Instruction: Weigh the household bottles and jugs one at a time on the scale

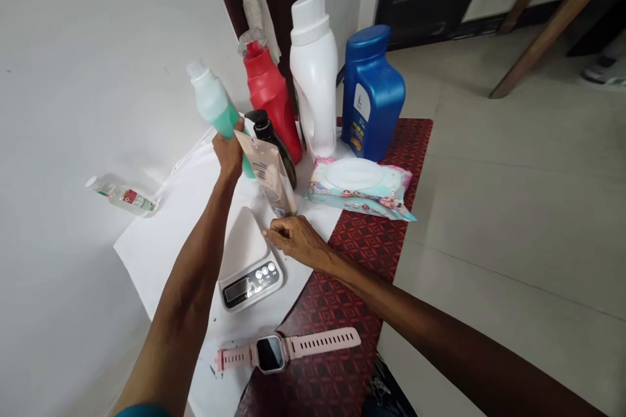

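My left hand is wrapped round a pale green bottle with a white cap, holding it tilted above the white sheet. My right hand hovers with fingers curled together beside the white kitchen scale, just below a beige tube that stands upside down. What its fingers hold, if anything, I cannot make out. A dark pump bottle stands behind the tube.
At the back stand a red spray bottle, a white jug and a blue jug. A pack of wet wipes lies on the red patterned mat. A pink smartwatch lies near me. A small clear bottle lies at the left.
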{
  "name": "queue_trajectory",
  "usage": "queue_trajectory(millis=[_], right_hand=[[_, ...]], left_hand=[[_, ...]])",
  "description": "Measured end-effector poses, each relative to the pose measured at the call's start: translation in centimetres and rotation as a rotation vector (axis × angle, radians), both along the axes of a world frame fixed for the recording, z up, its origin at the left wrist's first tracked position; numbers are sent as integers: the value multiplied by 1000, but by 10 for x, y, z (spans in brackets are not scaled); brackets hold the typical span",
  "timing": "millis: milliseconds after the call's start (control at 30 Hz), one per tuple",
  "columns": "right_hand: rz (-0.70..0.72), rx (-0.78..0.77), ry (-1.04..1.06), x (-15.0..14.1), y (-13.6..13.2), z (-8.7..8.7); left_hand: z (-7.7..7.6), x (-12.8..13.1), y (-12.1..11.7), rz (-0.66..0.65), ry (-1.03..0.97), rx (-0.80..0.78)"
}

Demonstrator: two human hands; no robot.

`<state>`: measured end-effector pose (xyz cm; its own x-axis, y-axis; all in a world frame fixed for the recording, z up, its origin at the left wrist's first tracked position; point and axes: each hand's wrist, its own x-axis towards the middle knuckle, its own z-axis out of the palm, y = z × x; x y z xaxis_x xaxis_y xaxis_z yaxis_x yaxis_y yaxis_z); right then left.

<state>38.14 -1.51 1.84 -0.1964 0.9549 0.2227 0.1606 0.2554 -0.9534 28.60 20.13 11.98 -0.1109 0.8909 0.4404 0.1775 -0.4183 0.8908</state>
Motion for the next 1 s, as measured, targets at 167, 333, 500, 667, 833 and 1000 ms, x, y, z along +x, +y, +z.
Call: queue_trajectory(millis=[167, 333, 500, 667, 833, 1000], right_hand=[[-8, 30, 30, -2, 1, 2], [-23, 31, 23, -5, 3, 0], [-26, 41, 23, -5, 2, 2], [-32, 25, 19, -4, 0, 5], [-1, -80, 34, -1, 1, 5], [76, -167, 66, 4, -2, 7]], left_hand=[[11, -37, -8, 269, -118, -80], [21, -86, -25, 428, -154, -2], [31, -132, -68, 479, -89, 67], [55, -177, -135, 487, -139, 146], [72, -188, -203, 372, -194, 114], [66, -169, -234, 263, -180, 13]])
